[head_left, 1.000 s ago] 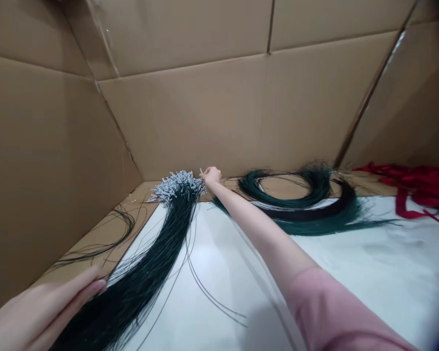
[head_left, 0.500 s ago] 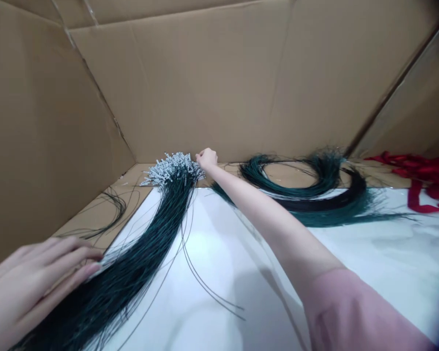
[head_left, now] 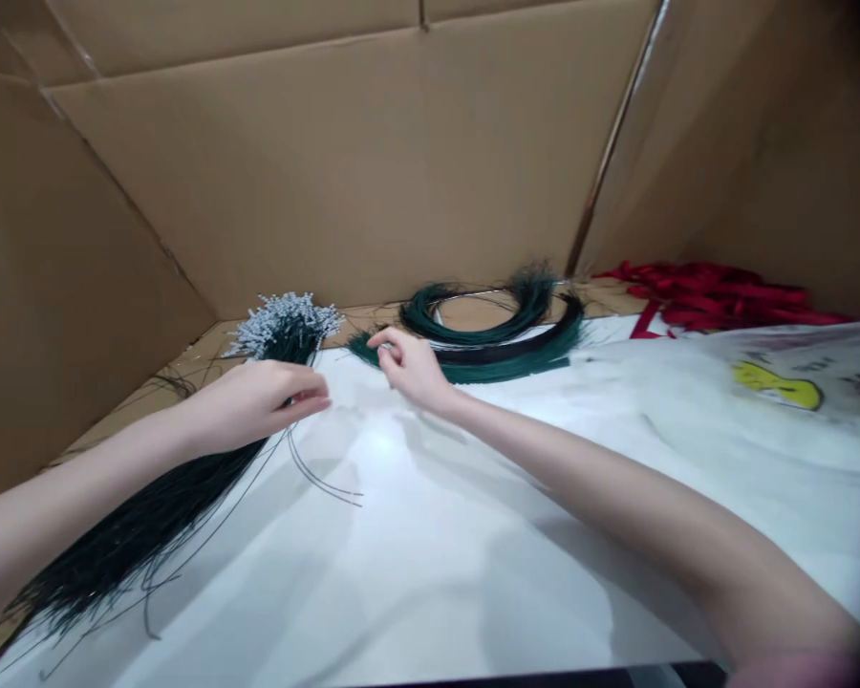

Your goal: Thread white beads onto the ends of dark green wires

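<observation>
My left hand (head_left: 276, 406) is over a long bundle of dark green wire stems (head_left: 186, 497). Its fingers are loosely bent, the thumb sits apart from them, and nothing shows between. White beaded tips (head_left: 285, 320) fan out at the far end of this bundle. To the right, my right hand (head_left: 412, 368) hovers by the left end of a second green bundle (head_left: 502, 363), which has a black band along it. Its thumb and index finger are drawn close; whether a thin stem is between them cannot be made out.
A curved coil of green wire (head_left: 465, 330) lies behind the second bundle. Red ribbon (head_left: 717, 296) is heaped at the back right. A clear plastic bag with a yellow print (head_left: 778, 385) rests on the white tabletop (head_left: 401, 564). Cardboard walls (head_left: 344, 172) enclose the back and sides.
My right hand has left the beaded tips and come nearer, to the right. My left hand has moved rightward and forward along the stems. The view has turned right, bringing in the plastic bag.
</observation>
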Available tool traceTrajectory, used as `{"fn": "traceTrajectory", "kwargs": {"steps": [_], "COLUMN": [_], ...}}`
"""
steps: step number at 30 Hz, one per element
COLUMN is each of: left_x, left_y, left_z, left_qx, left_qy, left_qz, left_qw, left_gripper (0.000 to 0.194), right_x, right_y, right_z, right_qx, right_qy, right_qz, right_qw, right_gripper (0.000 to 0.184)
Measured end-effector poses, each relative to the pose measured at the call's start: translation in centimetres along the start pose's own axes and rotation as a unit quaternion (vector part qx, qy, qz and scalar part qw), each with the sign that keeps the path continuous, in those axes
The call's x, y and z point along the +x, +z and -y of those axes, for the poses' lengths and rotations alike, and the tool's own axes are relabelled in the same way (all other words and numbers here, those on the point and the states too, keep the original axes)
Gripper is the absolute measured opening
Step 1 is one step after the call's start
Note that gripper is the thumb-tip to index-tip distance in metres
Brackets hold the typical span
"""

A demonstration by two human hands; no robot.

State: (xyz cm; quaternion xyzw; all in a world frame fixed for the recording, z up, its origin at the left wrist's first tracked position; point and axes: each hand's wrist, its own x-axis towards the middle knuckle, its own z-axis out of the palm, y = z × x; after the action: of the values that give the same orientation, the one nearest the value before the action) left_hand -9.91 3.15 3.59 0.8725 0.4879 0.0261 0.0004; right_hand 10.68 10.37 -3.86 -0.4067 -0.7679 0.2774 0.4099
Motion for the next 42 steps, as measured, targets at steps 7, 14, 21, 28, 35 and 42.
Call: {"fn": "traceTrajectory", "kwargs": {"steps": [7,14,21,28,35,42], "left_x": [13.2,21.6,25.0,25.5,25.4,25.7], "left_y": [3.5,7.4,9.1,9.1,8.3,8.1], "left_z": [-4.2,-6.5,-6.8,-6.7,-6.3,-6.1], "left_qx": [-0.076,-0.062,-0.028,-0.063,-0.176,-0.280], "left_qy": [0.110,0.124,0.088,0.068,0.060,0.067], "left_qz": [0.019,0.007,0.072,0.099,0.083,0.080], "left_qw": [0.991,0.990,0.993,0.991,0.979,0.954], "left_gripper": [0.019,0.019,0.028,0.029,0.014,0.010], "right_x": [-11.4,-15.1,-14.9,-14.8,-14.7,-14.7], "right_y": [-3.0,-4.4,-4.0,-4.1,-4.2,-4.1], "right_z": [1.6,0.1,-0.5,-0.4,-0.4,-0.5], "right_qx": [0.052,0.073,0.083,0.078,0.060,0.056], "right_qy": [-0.068,-0.129,-0.113,-0.093,-0.083,-0.077], "right_qz": [0.023,0.107,0.137,0.182,0.196,0.200], "right_qw": [0.996,0.983,0.980,0.976,0.975,0.975], "right_gripper": [0.059,0.044,0.032,0.034,0.033,0.031]}}
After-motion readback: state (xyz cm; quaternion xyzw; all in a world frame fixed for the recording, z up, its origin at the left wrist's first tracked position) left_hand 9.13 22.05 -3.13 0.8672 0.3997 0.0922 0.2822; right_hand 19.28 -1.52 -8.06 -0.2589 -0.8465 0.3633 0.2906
